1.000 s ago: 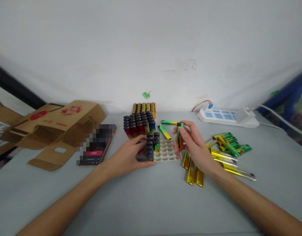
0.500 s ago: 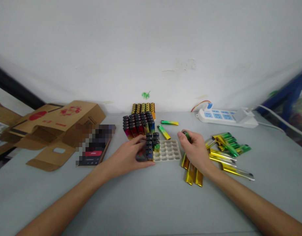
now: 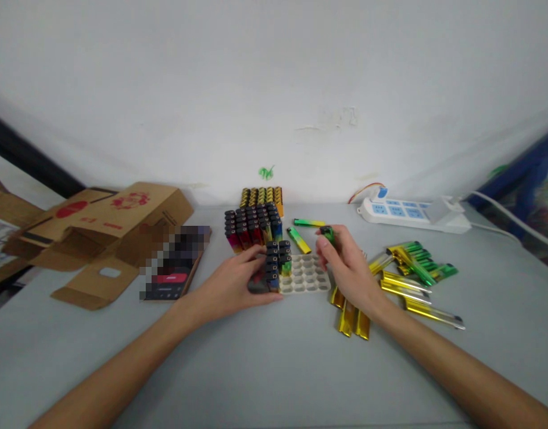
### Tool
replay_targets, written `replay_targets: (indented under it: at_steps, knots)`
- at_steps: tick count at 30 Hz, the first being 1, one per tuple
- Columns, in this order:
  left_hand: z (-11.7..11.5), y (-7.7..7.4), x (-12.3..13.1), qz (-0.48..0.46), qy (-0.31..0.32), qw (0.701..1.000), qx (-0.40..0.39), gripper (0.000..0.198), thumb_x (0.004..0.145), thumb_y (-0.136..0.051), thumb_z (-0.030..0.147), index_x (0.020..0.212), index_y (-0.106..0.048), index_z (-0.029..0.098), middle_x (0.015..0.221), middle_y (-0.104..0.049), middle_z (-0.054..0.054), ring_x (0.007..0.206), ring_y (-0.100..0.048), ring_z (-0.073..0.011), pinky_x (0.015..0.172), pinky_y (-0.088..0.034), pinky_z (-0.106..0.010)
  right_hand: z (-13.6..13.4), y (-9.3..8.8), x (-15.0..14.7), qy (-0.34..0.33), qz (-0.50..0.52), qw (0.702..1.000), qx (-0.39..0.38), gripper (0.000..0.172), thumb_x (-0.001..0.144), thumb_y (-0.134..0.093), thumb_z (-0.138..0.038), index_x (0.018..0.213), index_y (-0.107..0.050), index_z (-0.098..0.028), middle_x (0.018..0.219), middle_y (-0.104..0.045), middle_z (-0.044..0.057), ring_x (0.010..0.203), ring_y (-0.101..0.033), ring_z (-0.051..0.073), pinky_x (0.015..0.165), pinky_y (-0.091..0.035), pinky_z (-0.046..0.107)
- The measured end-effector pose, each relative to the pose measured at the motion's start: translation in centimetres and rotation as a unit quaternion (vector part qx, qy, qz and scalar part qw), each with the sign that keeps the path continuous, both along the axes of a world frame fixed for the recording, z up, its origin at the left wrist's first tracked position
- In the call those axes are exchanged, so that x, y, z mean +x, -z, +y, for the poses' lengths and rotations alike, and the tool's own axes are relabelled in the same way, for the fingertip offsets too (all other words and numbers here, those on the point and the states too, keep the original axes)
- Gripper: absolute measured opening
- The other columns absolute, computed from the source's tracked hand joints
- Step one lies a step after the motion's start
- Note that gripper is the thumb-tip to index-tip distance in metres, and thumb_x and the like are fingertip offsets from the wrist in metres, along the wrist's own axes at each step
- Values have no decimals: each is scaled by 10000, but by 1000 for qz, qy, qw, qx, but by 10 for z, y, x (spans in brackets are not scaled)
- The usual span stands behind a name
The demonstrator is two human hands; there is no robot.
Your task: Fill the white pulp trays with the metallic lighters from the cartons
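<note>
One lighter (image 3: 329,235) in right hand (image 3: 349,266)

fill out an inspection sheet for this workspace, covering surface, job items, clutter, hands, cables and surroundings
Surface: gray tabletop; no spill seen
Job items: cell tray, upright black-capped lighters at its left, bare cells at its right; more upright lighters behind
Loose items: yellow-green lighter lying behind tray; gold pieces right of tray
Clutter: open cardboard box and partly pixelated phone, both left
Left hand: clasps the black-capped lighters
Right hand: holds a green lighter near tray's right end
Cables: white cable at power strip
Surroundings: white wall with green mark
</note>
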State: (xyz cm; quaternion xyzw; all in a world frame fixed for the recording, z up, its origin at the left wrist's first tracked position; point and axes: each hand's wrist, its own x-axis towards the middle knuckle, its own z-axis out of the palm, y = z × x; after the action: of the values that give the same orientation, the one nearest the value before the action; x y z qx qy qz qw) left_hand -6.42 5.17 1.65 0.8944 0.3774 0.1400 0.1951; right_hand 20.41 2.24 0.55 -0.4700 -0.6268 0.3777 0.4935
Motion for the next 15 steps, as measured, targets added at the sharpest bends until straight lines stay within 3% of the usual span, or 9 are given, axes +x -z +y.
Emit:
replay_targets:
  at_steps: [3, 5, 8, 12, 15]
  knots:
    - [0, 1, 0, 1, -2, 1000, -2, 455, 886, -764, 627, 932, -700, 180, 1261, -651, -124, 1047, -737, -298, 863, -634, -387, -1, -2, -3, -3, -18, 999, 49, 263, 1067, -598, -469, 1213, -687, -269, 1150, -661, 81, 1025, -664, 222, 844, -587, 365]
    - [0, 0, 1, -3, 0, 1000, -8, 448, 886, -767, 623, 908, -690, 182, 1242, -651, -117, 1036, -736, -292, 870, -632, -387, -3, -6, -4, -8, -37, 996, 81, 220, 1024, -685, -428, 1161, -752, -271, 1184, -689, 95, 1123, -662, 253, 939, -578, 413]
    - [-1, -3, 1, -9, 2, 1000, -15, 424, 893, -772, 597, 916, -694, 180, 1217, -650, -110, 1013, -734, -280, 857, -633, -378, -7, -11, -7, -24, -45, 995, 84, 202, 972, -767, -403, 1123, -800, -273, 1069, -754, 70, 1013, -698, 244, 940, -568, 430]
    - [-1, -3, 1, -9, 2, 1000, -18, 417, 888, -786, 580, 959, -714, 175, 1221, -647, -111, 983, -733, -268, 801, -633, -358, -12, -10, -11, -38, -40, 998, 42, 272, 927, -816, -428, 1127, -810, -243, 794, -717, 11, 733, -662, 188, 738, -576, 361]
    - [-1, -1, 1, -9, 4, 1000, -10, 436, 885, -786, 594, 966, -720, 171, 1222, -647, -114, 1004, -734, -275, 827, -632, -362, -12, -5, -13, -43, -36, 997, 56, 255, 924, -821, -406, 1086, -782, -213, 818, -755, 23, 712, -695, 176, 700, -599, 328]
